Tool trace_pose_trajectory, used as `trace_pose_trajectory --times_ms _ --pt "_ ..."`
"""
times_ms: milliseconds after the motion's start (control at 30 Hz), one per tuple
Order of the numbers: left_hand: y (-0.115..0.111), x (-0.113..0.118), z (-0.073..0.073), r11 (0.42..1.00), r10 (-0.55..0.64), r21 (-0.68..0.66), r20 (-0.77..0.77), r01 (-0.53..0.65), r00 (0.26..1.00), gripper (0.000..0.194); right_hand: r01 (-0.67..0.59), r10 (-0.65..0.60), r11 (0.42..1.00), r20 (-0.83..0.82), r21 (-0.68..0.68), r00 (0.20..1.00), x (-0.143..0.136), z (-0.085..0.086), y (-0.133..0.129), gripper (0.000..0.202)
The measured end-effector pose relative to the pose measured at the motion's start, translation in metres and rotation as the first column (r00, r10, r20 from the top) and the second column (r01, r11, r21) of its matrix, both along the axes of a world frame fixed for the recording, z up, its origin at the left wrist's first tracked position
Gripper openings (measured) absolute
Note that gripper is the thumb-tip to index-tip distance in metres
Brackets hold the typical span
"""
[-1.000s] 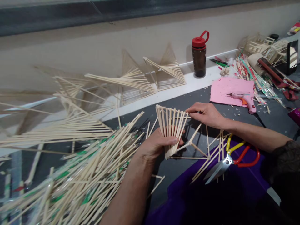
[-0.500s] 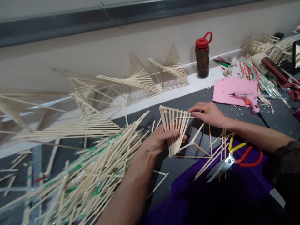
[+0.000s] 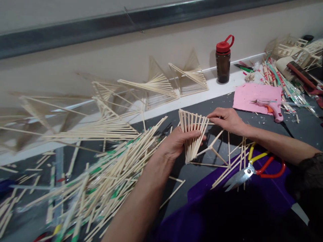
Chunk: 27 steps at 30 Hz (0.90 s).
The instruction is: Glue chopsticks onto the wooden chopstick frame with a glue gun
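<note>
A twisted fan-like frame of thin wooden sticks [image 3: 193, 125] is held up above the dark table. My left hand [image 3: 183, 139] grips it from the left, thumb across the front sticks and fingertips showing behind. At the frame's upper right corner, my right hand [image 3: 224, 119] pinches the end of a stick between thumb and fingers. Just below and right of the frame, a glued joint [image 3: 210, 147] links further thin sticks standing on the table. Scissors [image 3: 249, 170] with red and yellow handles lie right of these on purple material [image 3: 202, 188].
A large heap of loose sticks and wrappers [image 3: 108, 178] covers the left of the table. Finished twisted stick frames [image 3: 153, 85] stand along the wall. A dark bottle with red lid [image 3: 223, 62] stands behind. A pink glue gun [image 3: 271, 107] lies on a pink sheet [image 3: 243, 95].
The view has shifted slightly left, so everything appears farther right. Both hands keep their hold on the stick frame, with hardly any movement between them.
</note>
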State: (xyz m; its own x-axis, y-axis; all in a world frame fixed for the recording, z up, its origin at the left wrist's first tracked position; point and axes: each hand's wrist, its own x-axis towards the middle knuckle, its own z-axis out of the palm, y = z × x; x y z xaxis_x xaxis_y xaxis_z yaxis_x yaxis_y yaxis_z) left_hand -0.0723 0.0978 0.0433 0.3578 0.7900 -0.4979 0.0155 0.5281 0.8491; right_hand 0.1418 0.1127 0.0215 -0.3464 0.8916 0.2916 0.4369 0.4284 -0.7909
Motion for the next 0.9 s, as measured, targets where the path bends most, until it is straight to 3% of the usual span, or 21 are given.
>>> trace_pose_trajectory --times_ms 300,467,900 --pt "0.018 0.005 0.012 0.998 -0.053 0.031 -0.06 0.055 0.997 0.033 0.037 -0.037 0.999 -0.01 0.033 0.999 0.006 0.002 0.001 0.021" --pt "0.027 0.005 0.01 0.987 -0.16 0.018 -0.036 0.161 0.986 0.041 0.036 -0.036 0.999 0.012 0.003 0.999 0.007 0.001 -0.001 0.021" --pt "0.033 0.003 0.005 0.957 -0.29 0.042 0.023 0.289 0.957 0.034 0.017 -0.017 1.0 0.03 0.008 0.999 0.012 -0.003 -0.002 0.021"
